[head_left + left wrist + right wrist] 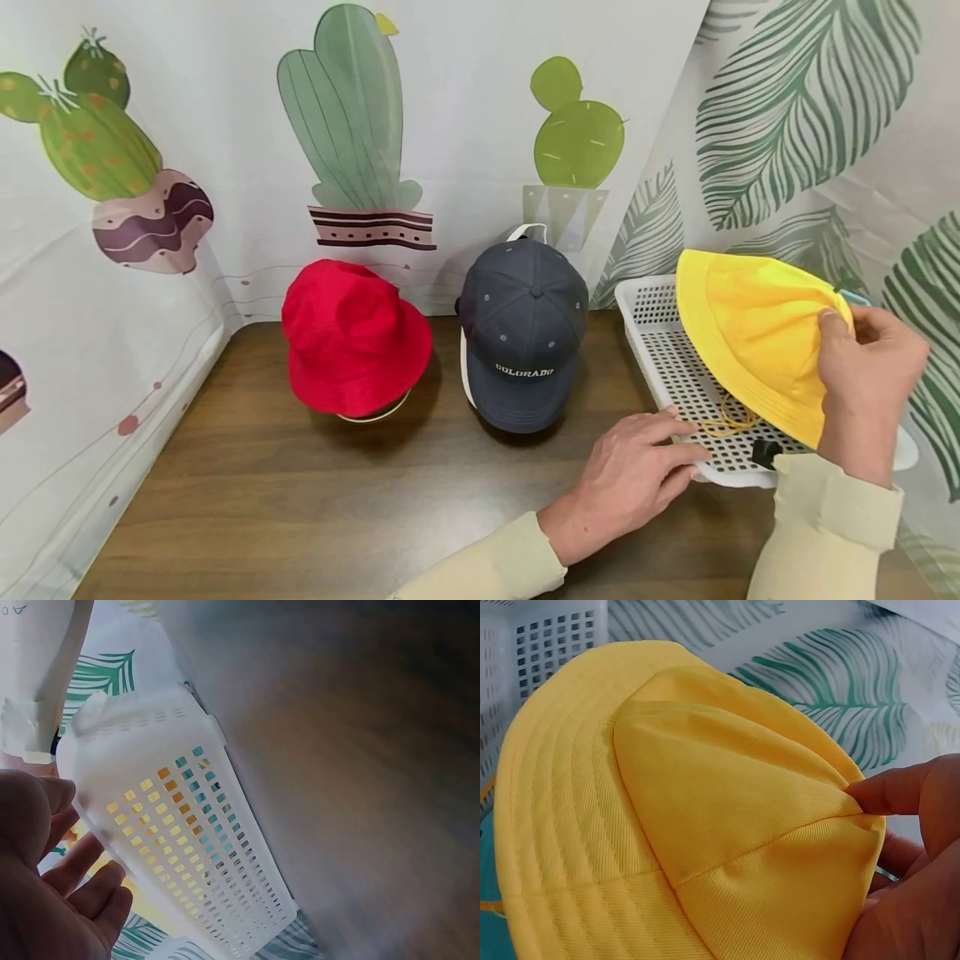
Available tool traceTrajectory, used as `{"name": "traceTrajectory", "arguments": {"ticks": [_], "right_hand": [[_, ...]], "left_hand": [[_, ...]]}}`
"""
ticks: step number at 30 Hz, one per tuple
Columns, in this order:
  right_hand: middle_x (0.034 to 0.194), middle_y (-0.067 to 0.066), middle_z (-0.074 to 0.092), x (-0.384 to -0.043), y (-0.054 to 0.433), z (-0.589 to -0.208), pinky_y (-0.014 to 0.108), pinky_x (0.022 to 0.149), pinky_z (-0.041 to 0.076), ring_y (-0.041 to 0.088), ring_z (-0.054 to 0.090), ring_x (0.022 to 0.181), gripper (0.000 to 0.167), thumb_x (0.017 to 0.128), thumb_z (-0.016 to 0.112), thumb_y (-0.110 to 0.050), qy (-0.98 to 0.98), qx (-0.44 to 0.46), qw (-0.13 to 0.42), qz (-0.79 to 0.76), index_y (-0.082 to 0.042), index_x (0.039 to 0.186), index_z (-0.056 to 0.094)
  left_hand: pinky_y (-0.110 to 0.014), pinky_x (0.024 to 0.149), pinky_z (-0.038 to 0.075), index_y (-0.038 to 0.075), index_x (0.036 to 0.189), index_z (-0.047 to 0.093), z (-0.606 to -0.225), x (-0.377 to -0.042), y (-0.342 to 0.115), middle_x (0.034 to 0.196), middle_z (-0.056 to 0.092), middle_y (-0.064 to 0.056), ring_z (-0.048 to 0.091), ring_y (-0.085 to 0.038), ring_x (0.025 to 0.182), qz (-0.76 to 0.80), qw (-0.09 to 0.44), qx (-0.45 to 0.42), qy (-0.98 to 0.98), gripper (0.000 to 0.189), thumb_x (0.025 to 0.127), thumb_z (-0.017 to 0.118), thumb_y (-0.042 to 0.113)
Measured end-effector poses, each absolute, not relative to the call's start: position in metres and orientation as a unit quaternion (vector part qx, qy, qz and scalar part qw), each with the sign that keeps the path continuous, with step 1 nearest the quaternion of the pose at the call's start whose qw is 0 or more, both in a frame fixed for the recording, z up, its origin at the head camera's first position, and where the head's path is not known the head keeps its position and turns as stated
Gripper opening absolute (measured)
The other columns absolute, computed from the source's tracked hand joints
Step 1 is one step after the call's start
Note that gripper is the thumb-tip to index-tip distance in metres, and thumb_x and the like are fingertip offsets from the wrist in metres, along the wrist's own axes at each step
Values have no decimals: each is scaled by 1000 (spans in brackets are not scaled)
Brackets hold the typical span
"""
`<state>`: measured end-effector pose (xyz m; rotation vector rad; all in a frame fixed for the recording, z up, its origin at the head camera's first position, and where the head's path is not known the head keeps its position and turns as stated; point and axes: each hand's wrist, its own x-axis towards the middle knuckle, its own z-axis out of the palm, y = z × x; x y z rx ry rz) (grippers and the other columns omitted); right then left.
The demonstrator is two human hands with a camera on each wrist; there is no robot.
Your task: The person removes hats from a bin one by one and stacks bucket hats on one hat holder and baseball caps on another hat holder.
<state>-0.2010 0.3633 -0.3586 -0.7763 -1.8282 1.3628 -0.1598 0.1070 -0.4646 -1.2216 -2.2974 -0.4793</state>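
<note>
A yellow bucket hat [757,325] hangs tilted over the white plastic basket [652,350], its stitched brim toward the left. My right hand [870,358] pinches its crown, creasing the cloth, as the right wrist view shows up close on the hat [727,810]. A thin yellow cord [727,421] trails down into the basket. My left hand [630,471] rests its extended fingers on the basket's near left rim. In the left wrist view, these fingers [86,889] lie along the top edge of the perforated wall [172,832].
A red bucket hat [352,333] stands at the left of the wooden table [300,517]. Right of it stands a dark blue COLORADO cap [525,325]. A small black piece [765,453] lies in the basket. A cactus-print cloth [472,150] hangs behind the table.
</note>
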Motion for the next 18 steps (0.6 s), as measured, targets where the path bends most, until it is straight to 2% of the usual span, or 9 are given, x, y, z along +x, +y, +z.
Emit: {"name": "traceTrajectory", "arguments": {"ticks": [11, 18], "right_hand": [[86, -10, 57, -188, 346, -342, 10, 64, 42, 5, 52, 74, 13, 102, 65, -19, -709, -289, 378, 520, -28, 97, 73], [90, -10, 59, -184, 343, -337, 10, 67, 45, 6, 54, 79, 13, 101, 66, -19, -706, -281, 382, 526, -21, 106, 78]], "left_hand": [[-23, 123, 31, 38, 122, 78, -467, -160, 107, 141, 64, 14, 47, -7, 147, -177, 240, -444, -845, 20, 105, 67, 39], [-23, 123, 31, 38, 123, 78, -466, -159, 106, 142, 64, 14, 48, -8, 147, -173, 240, -447, -844, 21, 105, 67, 39]]}}
